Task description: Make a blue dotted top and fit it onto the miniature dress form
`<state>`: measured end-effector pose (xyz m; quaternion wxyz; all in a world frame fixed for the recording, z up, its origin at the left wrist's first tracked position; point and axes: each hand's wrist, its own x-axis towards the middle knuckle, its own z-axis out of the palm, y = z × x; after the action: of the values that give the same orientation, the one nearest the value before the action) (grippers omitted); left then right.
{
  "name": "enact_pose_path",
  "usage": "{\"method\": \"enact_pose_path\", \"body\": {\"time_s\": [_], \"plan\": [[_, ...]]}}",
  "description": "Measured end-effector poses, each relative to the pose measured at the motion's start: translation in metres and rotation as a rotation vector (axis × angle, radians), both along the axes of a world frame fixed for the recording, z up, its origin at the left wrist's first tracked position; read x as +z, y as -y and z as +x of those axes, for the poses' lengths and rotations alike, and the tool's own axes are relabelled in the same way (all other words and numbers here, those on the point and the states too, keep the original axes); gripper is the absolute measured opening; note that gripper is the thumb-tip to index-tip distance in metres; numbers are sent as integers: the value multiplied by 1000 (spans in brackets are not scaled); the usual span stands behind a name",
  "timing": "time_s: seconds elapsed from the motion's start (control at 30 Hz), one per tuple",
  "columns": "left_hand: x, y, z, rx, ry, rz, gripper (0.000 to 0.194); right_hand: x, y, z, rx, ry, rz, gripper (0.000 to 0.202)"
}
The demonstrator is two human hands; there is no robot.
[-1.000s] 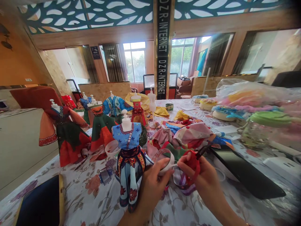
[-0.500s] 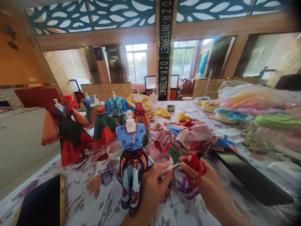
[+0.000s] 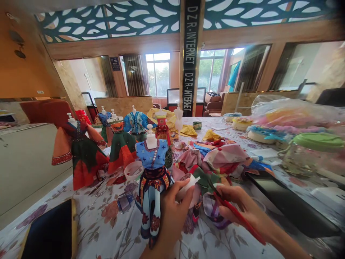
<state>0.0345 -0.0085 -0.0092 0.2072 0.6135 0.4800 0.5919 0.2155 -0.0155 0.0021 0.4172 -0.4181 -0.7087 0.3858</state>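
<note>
My left hand (image 3: pixel 175 205) pinches a roll of white tape (image 3: pixel 191 180), its loose end sticking up past the fingertips. In my right hand (image 3: pixel 239 201) is a pair of red-handled scissors (image 3: pixel 244 219), dark blades pointing up and left toward the tape; whether they touch cannot be made out. Just left of my left hand stands a small dress form (image 3: pixel 151 156) in a blue top and pale blue patterned trousers. A spool of purple ribbon (image 3: pixel 215 216) lies below the blades. Behind both hands is a heap of pink, red and green fabric (image 3: pixel 223 156).
Several dressed dress forms (image 3: pixel 88 158) stand at the left back, beside a bare white one (image 3: pixel 178 122). A phone (image 3: pixel 50 230) lies front left and a black tablet-like device (image 3: pixel 291 205) on the right. A green-lidded jar (image 3: pixel 309 154) stands behind that.
The scissors have turned in my right hand, from folded against the palm to blades pointing at the tape. My left hand has tilted the tape's loose end upward.
</note>
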Motion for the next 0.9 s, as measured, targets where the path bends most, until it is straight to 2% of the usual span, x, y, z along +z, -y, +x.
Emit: {"method": "enact_pose_path", "body": {"time_s": [0.1,0.27,0.57,0.77,0.9], "plan": [[-1,0,0,-20,5,-8,11,3,-2,5,102,172,-83,36],[-3,3,0,-44,-29,-44,13,1,-2,4,141,239,-189,36],[-2,3,0,-67,-76,-12,13,-2,-4,1,163,158,-220,35],[-4,3,0,-39,-77,35,15,-2,-3,1,159,149,-223,36],[-6,1,0,-90,-99,52,20,-2,-4,2,162,141,-214,41]]}}
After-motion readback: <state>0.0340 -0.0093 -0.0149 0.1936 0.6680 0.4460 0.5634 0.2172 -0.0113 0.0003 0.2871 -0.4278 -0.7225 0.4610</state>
